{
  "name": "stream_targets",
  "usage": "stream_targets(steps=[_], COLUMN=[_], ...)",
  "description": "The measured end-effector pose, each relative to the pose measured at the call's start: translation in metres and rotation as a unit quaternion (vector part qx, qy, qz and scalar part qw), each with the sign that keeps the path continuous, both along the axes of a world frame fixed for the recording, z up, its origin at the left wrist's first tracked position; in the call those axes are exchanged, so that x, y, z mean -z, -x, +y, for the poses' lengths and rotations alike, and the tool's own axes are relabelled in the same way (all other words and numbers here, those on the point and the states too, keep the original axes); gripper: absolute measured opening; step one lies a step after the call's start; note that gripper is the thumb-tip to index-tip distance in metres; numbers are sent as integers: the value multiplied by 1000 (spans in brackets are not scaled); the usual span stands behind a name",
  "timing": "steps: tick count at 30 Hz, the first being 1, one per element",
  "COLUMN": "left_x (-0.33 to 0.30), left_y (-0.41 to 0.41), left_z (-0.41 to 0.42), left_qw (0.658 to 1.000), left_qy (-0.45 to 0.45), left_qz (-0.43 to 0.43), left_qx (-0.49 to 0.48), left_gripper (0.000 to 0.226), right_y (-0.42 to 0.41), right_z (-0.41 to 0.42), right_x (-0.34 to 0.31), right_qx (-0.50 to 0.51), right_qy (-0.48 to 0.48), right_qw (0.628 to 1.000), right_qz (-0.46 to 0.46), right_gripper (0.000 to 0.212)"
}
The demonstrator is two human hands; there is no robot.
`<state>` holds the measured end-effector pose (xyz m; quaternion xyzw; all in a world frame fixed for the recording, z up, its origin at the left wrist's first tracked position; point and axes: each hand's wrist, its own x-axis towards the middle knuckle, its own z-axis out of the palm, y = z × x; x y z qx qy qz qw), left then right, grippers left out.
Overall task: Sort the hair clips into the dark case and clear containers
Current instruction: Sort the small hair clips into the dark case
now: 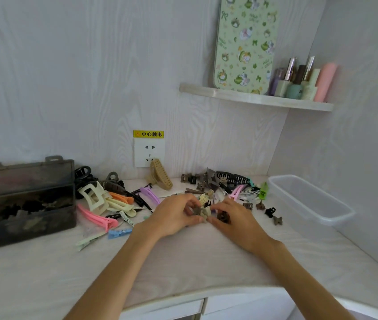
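Two hands meet mid-surface, the left hand (pixel 174 214) with fingers curled round small taupe claw clips (pixel 200 211), the right hand (pixel 234 219) gripping a small brown claw clip (pixel 223 217), between the dark case (pixel 25 199) at left and the clear container (pixel 310 199) at right.

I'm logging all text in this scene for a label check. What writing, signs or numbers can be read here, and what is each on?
"小心触电", black on the yellow warning sticker just above the white wall socket.
Small green lettering scattered over the patterned board standing on the shelf: too blurred to read.
Bottles on the shelf: no legible label.
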<state>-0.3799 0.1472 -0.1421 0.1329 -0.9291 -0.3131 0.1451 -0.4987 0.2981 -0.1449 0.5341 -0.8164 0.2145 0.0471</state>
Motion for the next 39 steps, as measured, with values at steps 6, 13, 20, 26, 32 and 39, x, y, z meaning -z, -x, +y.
stream_targets(steps=[6, 13, 20, 26, 32, 39], left_x=[-9, -33, -46, -42, -39, -40], left_y=[-27, -101, -190, -268, -285, -284], left_z=[-2, -34, -83, -117, -126, -96], left_qw=[999, 981, 951, 902, 885, 911], left_qy=[-11, -61, 3, 127, 192, 198], left_qz=[40, 166, 189, 86, -55, 8], left_qx=[-2, -77, -245, -404, -420, -361], left_gripper=[34, 28, 27, 29, 31, 29], right_y=[-6, -36, -127, -203, -229, -195], right_z=[-5, -23, -106, -188, -208, -128], right_x=[-16, -39, -71, -67, -58, -48], right_qx=[5, 36, -102, -180, -189, -144], right_qy=[-18, 159, 188, 132, 42, 51], right_qw=[1000, 978, 955, 965, 978, 984], right_qz=[-4, -132, -206, -139, -82, -89], right_gripper=[11, 9, 12, 16, 42, 19])
